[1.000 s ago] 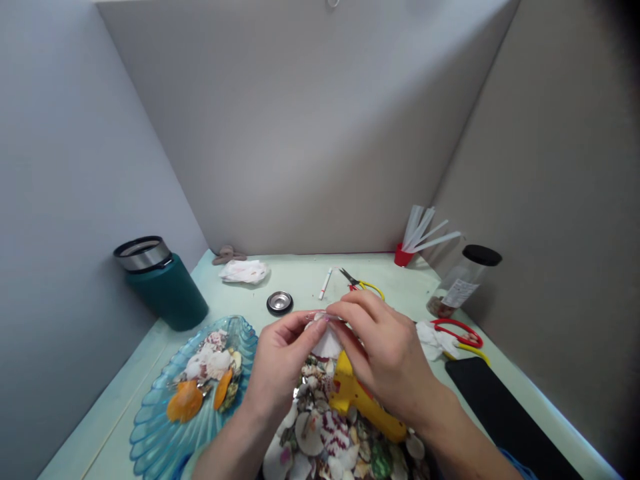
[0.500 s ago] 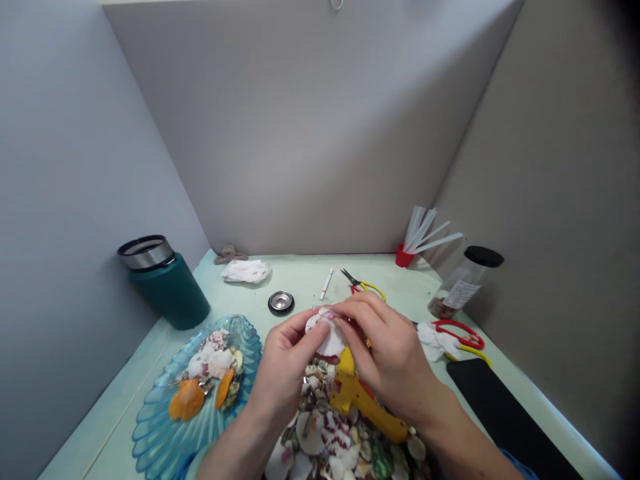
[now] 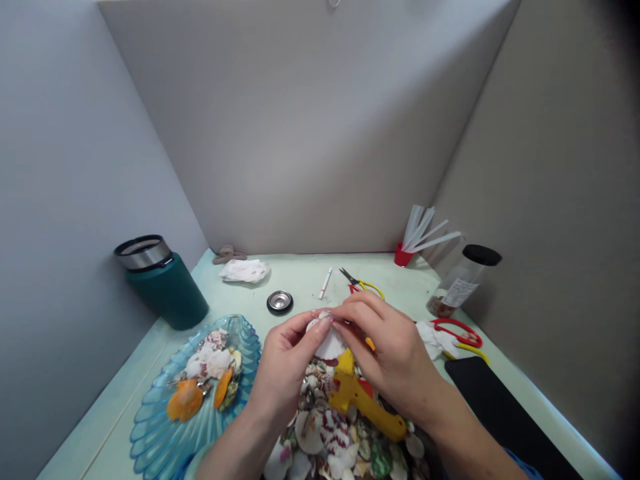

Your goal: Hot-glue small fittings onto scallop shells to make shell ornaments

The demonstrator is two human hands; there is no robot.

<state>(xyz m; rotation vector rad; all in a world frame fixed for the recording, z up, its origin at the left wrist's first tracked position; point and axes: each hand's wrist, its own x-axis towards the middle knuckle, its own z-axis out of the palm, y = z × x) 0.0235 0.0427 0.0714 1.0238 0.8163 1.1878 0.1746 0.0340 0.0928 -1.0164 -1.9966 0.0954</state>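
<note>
A white ribbed seashell (image 3: pixel 330 346) is pinched between my two hands, above a heap of mixed shells (image 3: pixel 320 430). My left hand (image 3: pixel 285 357) grips its left side, the thumb laid across its upper face. Fingers of my right hand (image 3: pixel 385 343) close on the shell's top edge, where a small pink spot shows by the thumb tip. Part of the shell is covered by the fingers. Just below my hands, a yellow glue gun (image 3: pixel 367 403) lies on the heap, its rear partly hidden by my right hand.
At left stand a blue shell-shaped dish (image 3: pixel 150 427) holding several shells and a teal bottle (image 3: pixel 167 290). Behind are a round lid (image 3: pixel 280 303), a marker (image 3: pixel 325 283) and scissors (image 3: pixel 367 287). Rightward: red cup of glue sticks (image 3: pixel 403 256), jar (image 3: pixel 457 290), red-and-yellow-handled scissors (image 3: pixel 457 327), black phone (image 3: pixel 500 407).
My left thumb has slid up toward the shell's top edge, and the fingertips of both hands sit closer together. The whole view has shifted very slightly.
</note>
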